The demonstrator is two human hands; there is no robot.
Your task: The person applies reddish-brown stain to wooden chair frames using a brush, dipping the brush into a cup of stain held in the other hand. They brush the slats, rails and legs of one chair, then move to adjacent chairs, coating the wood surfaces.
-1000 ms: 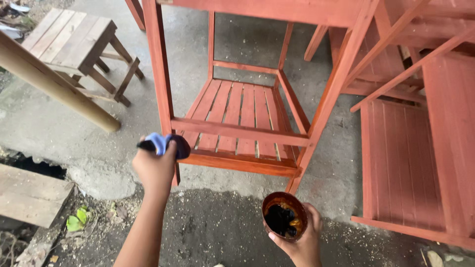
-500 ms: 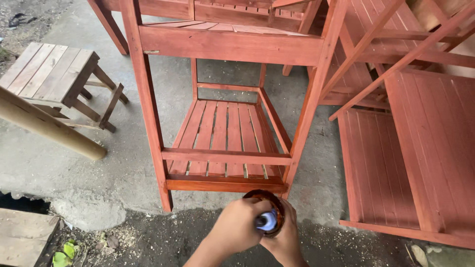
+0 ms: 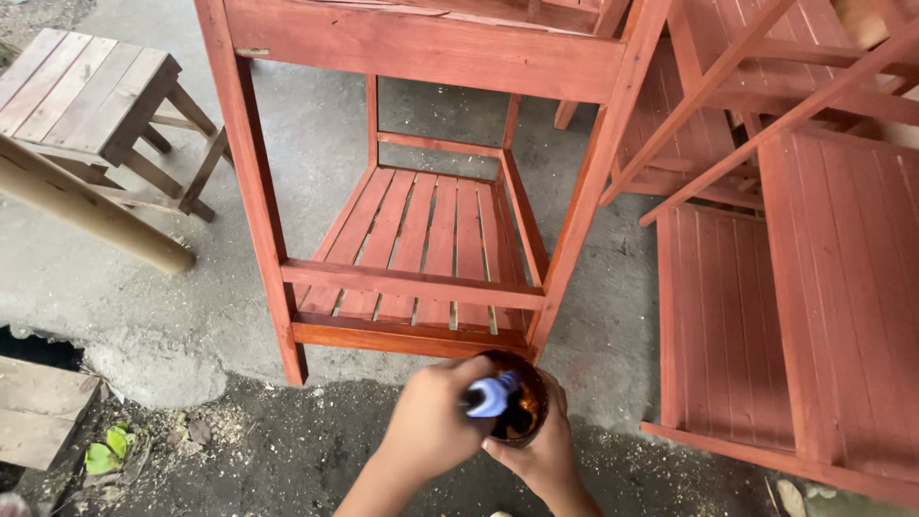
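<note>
Left hand (image 3: 431, 421) closed around a blue-handled brush (image 3: 491, 393), apparently dipped in the small dark round stain container (image 3: 517, 407) cupped from below by the right hand (image 3: 546, 455); just beyond, the red-brown slatted wooden stand (image 3: 421, 239) looks largely coated.

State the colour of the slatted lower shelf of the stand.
Reddish-brown stained wood; the slatted lower shelf shows best in the head view.

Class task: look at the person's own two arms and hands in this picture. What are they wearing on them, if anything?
Nothing is worn. The left hand and right hand are both bare, with no gloves. Both forearms are bare as far as the frame's lower edge: no sleeve, watch, ring or band shows. The picture is slightly blurred there.
</note>
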